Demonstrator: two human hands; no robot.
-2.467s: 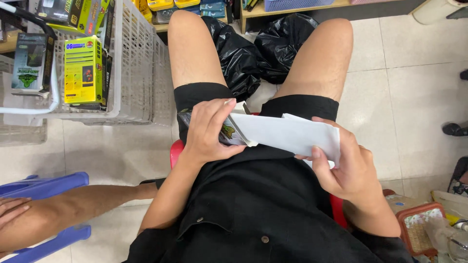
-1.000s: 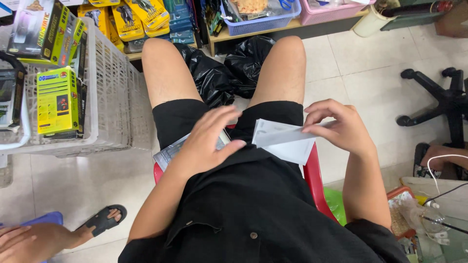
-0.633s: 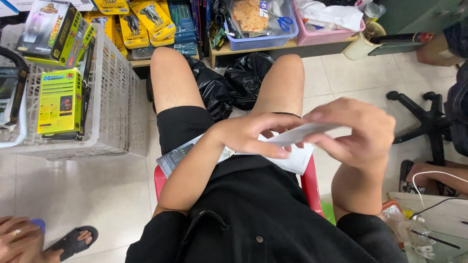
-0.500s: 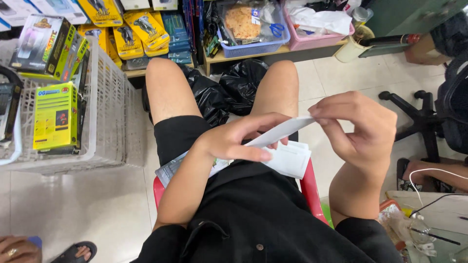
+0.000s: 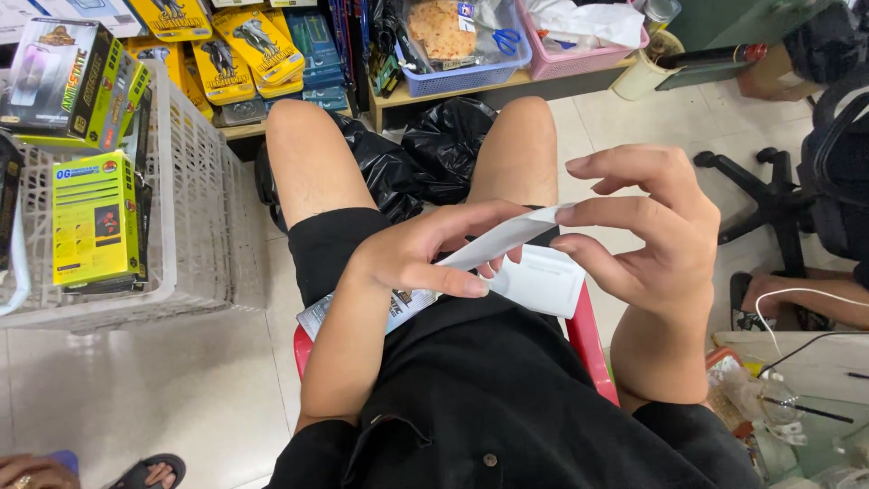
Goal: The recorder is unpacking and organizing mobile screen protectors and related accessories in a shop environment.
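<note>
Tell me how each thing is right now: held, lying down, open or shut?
White envelope: held up between both hands, tilted.
Left hand: gripping the envelope's lower end.
Right hand: pinching the envelope's upper end.
White packet: lying flat on the lap.
Printed packet: lying on the lap under the left wrist.
White basket: standing on the floor, holding boxes.
Black bags: crumpled on the floor.

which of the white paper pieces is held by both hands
The upper white envelope, pinched between left hand and right hand; the other white packet lies flat on the lap.
</note>
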